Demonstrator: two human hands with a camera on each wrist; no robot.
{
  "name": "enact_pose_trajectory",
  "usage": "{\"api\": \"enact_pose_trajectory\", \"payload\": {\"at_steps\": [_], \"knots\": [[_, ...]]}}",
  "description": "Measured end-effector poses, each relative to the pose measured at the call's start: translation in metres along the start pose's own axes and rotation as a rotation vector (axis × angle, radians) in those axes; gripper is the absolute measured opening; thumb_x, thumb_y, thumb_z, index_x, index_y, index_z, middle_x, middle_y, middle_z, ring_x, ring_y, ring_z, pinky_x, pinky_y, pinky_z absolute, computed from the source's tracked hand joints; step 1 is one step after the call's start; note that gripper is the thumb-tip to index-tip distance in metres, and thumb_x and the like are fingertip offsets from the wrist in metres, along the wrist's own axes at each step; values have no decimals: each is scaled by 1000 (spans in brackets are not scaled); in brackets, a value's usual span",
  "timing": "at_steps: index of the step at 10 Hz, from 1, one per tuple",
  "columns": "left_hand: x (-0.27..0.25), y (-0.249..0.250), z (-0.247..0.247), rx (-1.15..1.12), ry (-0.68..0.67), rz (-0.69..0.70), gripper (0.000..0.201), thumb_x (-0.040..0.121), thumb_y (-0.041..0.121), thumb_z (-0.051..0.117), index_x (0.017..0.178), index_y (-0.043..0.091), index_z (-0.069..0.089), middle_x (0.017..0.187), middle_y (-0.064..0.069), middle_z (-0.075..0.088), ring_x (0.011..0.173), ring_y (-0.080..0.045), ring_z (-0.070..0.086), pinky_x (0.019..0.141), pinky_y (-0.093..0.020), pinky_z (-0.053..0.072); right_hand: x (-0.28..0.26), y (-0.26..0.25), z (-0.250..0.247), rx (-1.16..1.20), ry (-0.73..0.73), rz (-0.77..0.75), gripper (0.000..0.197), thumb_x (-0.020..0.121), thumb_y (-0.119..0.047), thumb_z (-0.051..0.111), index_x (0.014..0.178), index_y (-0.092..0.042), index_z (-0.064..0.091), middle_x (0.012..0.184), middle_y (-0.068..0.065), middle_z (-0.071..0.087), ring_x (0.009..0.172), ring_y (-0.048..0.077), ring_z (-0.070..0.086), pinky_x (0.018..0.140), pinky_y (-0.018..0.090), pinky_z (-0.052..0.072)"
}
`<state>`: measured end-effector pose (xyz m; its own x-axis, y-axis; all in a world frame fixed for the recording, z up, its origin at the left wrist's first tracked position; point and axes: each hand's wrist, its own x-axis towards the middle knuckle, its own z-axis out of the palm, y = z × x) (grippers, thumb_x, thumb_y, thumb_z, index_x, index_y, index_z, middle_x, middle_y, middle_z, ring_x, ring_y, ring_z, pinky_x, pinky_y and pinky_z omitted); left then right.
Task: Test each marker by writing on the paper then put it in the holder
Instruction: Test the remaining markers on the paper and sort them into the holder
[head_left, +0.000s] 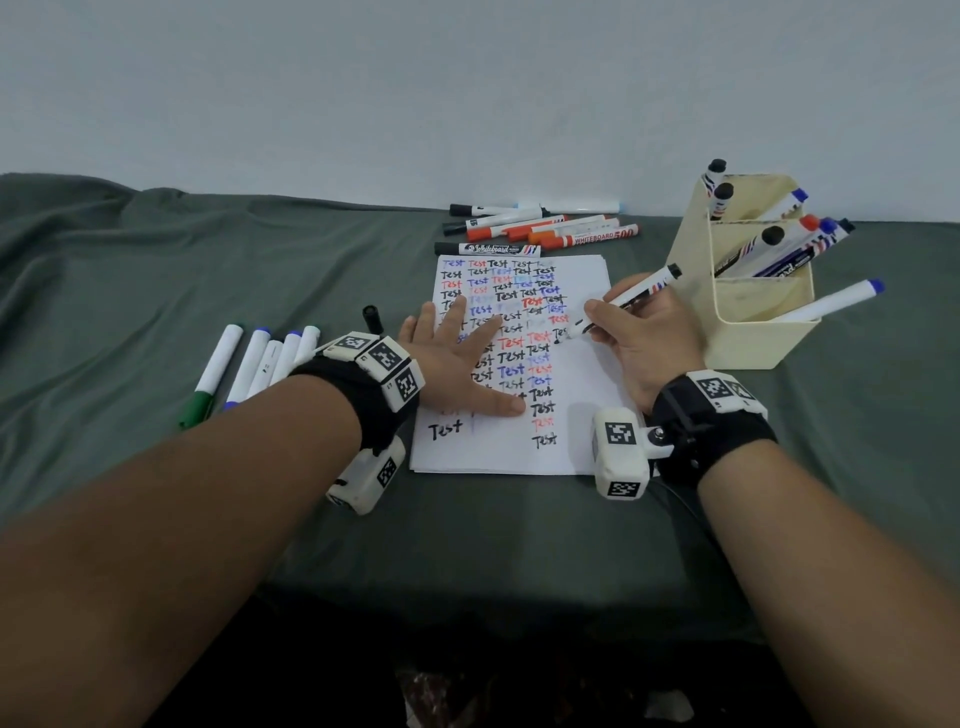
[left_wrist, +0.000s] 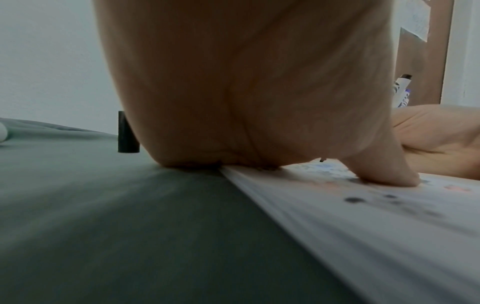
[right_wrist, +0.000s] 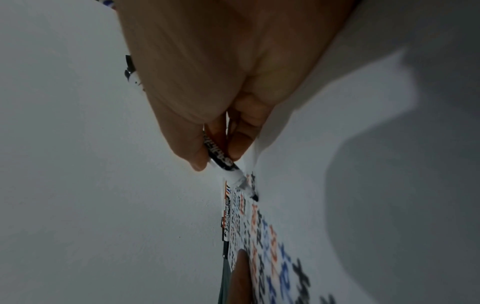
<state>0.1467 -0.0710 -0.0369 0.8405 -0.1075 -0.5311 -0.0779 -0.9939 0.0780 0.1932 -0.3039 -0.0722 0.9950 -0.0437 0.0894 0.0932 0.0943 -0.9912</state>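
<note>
My right hand (head_left: 631, 332) grips an uncapped black marker (head_left: 626, 301) in a writing hold, its tip (right_wrist: 255, 197) touching the white paper (head_left: 587, 410) among rows of black, blue and red "Test" words. My left hand (head_left: 457, 358) lies flat with fingers spread, pressing the paper's left side; its thumb (left_wrist: 389, 174) rests on the sheet. The marker's black cap (head_left: 373, 317) stands upright on the cloth just left of that hand, also visible as the cap (left_wrist: 127, 132). The cream holder (head_left: 753, 332) stands at the right with several markers in its compartments.
Several red, orange and black markers (head_left: 540, 228) lie in a pile behind the paper. Several white markers with blue or green caps (head_left: 249, 369) lie at the left. A blue-capped marker (head_left: 831, 301) leans out of the holder's front pocket. Grey-green cloth (head_left: 156, 291) covers the table; a wall stands behind.
</note>
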Motion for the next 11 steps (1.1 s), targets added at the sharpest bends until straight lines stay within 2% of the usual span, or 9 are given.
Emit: {"api": "enact_pose_trajectory", "payload": {"at_steps": [2, 4, 7, 8, 10, 11], "knots": [[0, 0, 0, -12, -2, -7, 123, 57, 104, 37, 148, 50, -25, 156, 3, -42, 146, -33, -33, 119, -51, -15, -1, -1, 2, -67, 1, -13, 24, 86, -1, 75, 84, -18, 59, 65, -6, 66, 62, 10, 64, 62, 22, 55], [-2, 0, 0, -8, 0, -4, 123, 57, 104, 37, 149, 50, -24, 156, 3, -42, 146, -33, -33, 119, -51, -15, 0, 0, 1, -43, -10, -15, 23, 85, -3, 78, 83, -18, 61, 68, -3, 68, 64, 14, 66, 65, 24, 56], [-2, 1, 0, -9, 3, -5, 122, 59, 103, 38, 149, 50, -24, 157, 3, -41, 146, -33, -32, 118, -51, -15, 1, 1, -1, -38, 17, -15, 22, 73, -15, 80, 77, -27, 62, 70, 0, 67, 68, 19, 65, 67, 30, 54], [-1, 1, 0, -11, 4, -6, 122, 59, 102, 39, 149, 50, -24, 157, 3, -41, 146, -33, -32, 119, -51, -15, 1, 1, -2, -29, 32, -25, 23, 76, -12, 78, 80, -24, 60, 68, -2, 66, 66, 18, 63, 65, 30, 53], [-1, 1, 0, -3, 6, -6, 122, 59, 103, 37, 149, 49, -24, 157, 2, -41, 146, -34, -32, 119, -52, -14, 1, 2, -2, -49, 30, -23, 27, 75, -9, 77, 73, -32, 62, 68, -4, 66, 67, 19, 63, 66, 31, 54], [-1, 1, 0, -4, 6, -7, 122, 58, 103, 37, 149, 49, -24, 157, 3, -41, 146, -33, -32, 119, -51, -15, 3, 3, -3, -37, 72, -41, 25, 78, -5, 75, 78, -24, 59, 64, -8, 64, 62, 15, 62, 63, 28, 52]]}}
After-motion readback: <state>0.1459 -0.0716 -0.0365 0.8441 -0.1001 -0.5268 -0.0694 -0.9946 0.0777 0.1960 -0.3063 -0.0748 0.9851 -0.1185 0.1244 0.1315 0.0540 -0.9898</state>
